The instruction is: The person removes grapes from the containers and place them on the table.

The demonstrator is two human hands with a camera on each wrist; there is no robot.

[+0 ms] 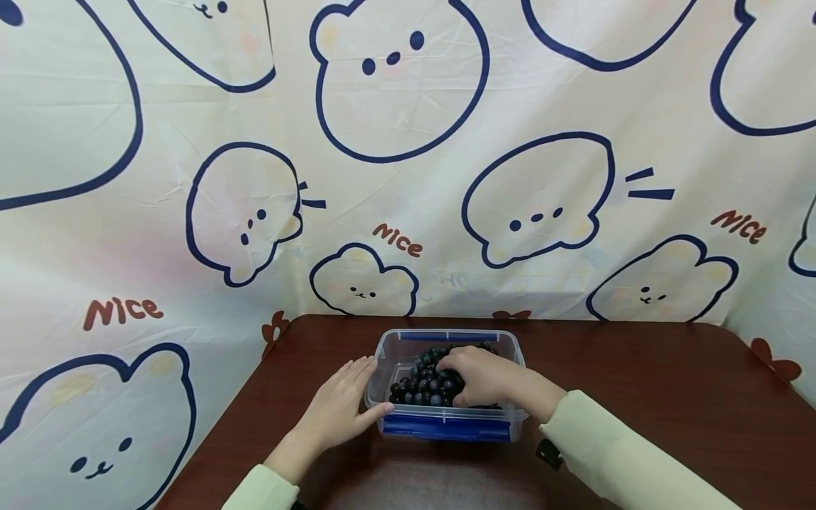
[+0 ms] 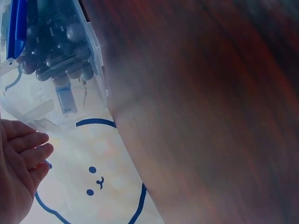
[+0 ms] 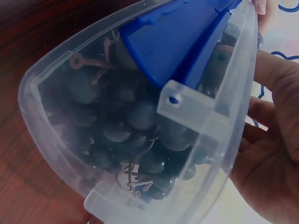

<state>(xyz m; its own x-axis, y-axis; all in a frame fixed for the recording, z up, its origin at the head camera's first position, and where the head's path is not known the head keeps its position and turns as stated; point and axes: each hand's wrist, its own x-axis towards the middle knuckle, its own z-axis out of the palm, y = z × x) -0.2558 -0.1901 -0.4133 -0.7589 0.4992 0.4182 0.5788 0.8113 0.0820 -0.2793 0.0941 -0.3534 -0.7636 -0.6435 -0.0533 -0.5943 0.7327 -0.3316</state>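
Note:
A clear plastic container [image 1: 382,365] with blue latches stands on the table and holds a bunch of dark grapes [image 1: 423,386]. With its fingers straight, my left hand [image 1: 341,404] rests against the container's left rim, the thumb by the front corner. My right hand [image 1: 481,375] reaches inside over the right part of the grapes, and its curled fingers and thumb grip them. Through the wall in the right wrist view, grapes [image 3: 140,114] and thin stems show below the right hand [image 3: 273,140]. In the left wrist view the left hand [image 2: 23,158] appears beside the container's corner.
The dark brown wooden table [image 1: 637,382] extends on both sides of the container. A pale curtain [image 1: 542,92] printed with cartoon bears hangs behind the table and along its sides. A blue latch [image 1: 446,427] juts from the container's front.

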